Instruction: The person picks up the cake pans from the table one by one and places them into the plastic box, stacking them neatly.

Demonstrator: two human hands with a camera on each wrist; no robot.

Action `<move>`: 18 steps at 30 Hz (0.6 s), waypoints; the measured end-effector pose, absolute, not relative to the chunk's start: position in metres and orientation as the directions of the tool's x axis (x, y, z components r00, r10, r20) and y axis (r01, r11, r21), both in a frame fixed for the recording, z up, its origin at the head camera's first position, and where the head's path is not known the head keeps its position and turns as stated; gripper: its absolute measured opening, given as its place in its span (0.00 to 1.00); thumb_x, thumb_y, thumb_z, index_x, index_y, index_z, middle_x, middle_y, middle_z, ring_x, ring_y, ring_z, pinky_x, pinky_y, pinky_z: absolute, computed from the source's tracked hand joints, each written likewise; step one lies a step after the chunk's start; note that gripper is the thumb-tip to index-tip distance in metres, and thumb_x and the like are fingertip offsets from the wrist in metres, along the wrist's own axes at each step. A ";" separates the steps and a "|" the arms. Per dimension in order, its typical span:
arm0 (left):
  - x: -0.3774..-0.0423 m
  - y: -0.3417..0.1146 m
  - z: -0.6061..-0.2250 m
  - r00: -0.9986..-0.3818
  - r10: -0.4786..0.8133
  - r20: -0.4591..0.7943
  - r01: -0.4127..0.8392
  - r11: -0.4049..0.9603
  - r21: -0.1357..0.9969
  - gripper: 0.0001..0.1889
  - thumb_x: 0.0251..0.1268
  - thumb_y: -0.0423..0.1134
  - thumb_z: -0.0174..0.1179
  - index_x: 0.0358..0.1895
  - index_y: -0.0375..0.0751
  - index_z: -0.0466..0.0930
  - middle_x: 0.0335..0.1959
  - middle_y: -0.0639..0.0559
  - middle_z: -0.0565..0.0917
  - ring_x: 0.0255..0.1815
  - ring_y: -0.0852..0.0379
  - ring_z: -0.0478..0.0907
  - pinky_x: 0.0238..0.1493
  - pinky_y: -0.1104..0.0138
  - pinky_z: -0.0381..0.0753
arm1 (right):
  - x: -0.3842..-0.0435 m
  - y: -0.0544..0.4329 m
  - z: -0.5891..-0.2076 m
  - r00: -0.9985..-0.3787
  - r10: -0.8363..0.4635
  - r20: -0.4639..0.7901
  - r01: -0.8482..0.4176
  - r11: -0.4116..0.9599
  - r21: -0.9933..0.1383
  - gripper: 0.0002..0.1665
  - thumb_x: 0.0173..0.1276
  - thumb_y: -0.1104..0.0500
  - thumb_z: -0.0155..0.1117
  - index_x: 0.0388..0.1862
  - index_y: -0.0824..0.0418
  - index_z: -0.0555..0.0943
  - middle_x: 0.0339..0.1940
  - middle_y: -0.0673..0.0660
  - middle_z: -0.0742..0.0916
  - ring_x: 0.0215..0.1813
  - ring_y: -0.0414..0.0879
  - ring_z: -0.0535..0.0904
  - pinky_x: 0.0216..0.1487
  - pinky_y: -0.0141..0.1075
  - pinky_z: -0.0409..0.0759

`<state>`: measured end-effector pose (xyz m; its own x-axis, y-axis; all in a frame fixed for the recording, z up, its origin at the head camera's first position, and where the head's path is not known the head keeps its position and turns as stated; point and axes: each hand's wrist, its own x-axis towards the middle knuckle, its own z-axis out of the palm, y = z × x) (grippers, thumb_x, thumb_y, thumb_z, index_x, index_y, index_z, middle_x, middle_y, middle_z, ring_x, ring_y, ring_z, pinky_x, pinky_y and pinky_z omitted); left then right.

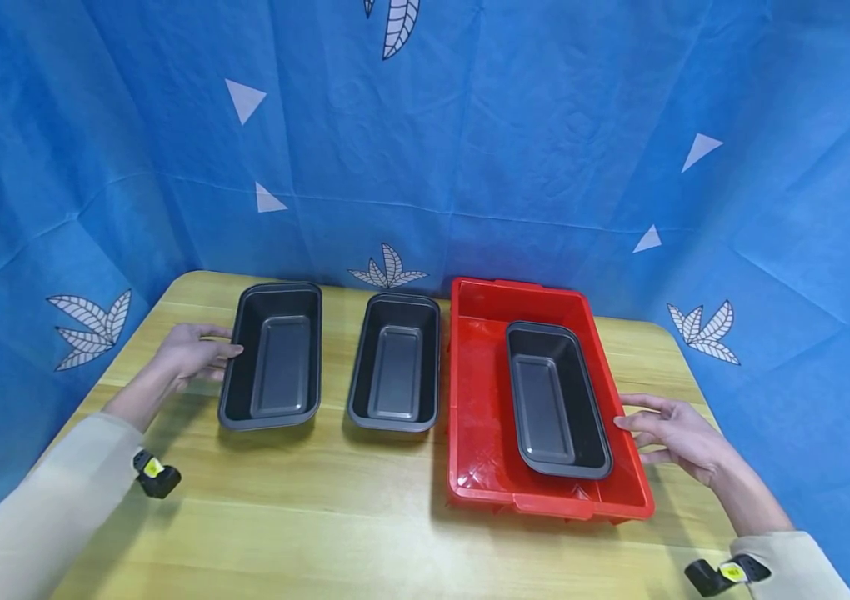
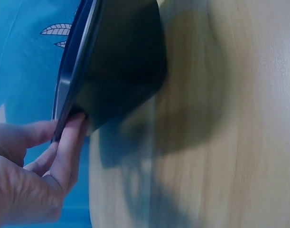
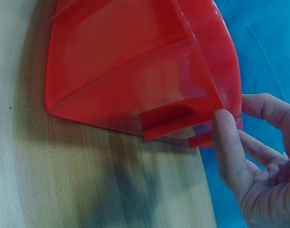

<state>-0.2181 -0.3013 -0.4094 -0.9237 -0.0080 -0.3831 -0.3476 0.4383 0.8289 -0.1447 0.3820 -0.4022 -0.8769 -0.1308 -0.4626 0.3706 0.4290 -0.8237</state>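
At the left, my left hand [image 1: 196,354] pinches the long side rim of a dark loaf pan [image 1: 281,367]. The thumb lies over the rim and the fingers bear on the outer wall, as the left wrist view shows. That pan [image 2: 123,52] casts a broad shadow on the table. A second loaf pan [image 1: 396,367] stands in the middle, untouched. On the right, a third loaf pan [image 1: 548,400] lies inside a shallow red tray [image 1: 481,433]. My right hand [image 1: 676,433] grips the right rim of the tray, with a fingertip against its outer wall in the right wrist view.
All of this is on a light wooden table [image 1: 282,517] with rounded far corners. A blue curtain [image 1: 425,150] with white leaves and triangles hangs behind it and along both sides. The red tray stands close beside the middle pan.
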 end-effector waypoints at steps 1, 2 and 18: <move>-0.218 -0.301 -0.408 -0.921 -0.008 -0.390 -0.354 0.438 0.827 0.37 0.78 0.39 0.60 0.79 0.21 0.56 0.36 0.55 0.91 0.30 0.67 0.89 0.27 0.71 0.88 | -0.145 0.382 -0.402 -0.877 -0.131 -0.463 0.371 0.429 -0.824 0.47 0.79 0.51 0.63 0.83 0.72 0.55 0.44 0.45 0.92 0.44 0.46 0.92 0.48 0.44 0.94; -0.217 -0.301 -0.407 -0.918 -0.008 -0.396 -0.359 0.436 0.825 0.37 0.78 0.40 0.60 0.79 0.22 0.56 0.35 0.57 0.91 0.30 0.66 0.89 0.23 0.71 0.85 | -0.144 0.382 -0.402 -0.876 -0.133 -0.463 0.370 0.429 -0.824 0.47 0.79 0.51 0.63 0.83 0.72 0.55 0.44 0.45 0.92 0.44 0.46 0.92 0.48 0.44 0.94; -0.215 -0.285 -0.383 -0.942 0.037 -0.335 -0.297 0.377 0.877 0.37 0.78 0.39 0.61 0.80 0.25 0.57 0.36 0.67 0.86 0.36 0.69 0.86 0.42 0.72 0.92 | -0.144 0.381 -0.399 -0.875 -0.154 -0.459 0.365 0.412 -0.835 0.46 0.79 0.53 0.63 0.83 0.73 0.55 0.42 0.45 0.93 0.43 0.45 0.92 0.47 0.44 0.94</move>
<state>-0.2150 -0.2852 -0.3829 -0.9416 0.0370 -0.3347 -0.2970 0.3773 0.8772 -0.1442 0.3809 -0.3985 -0.8752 -0.1538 -0.4588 0.3652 0.4121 -0.8348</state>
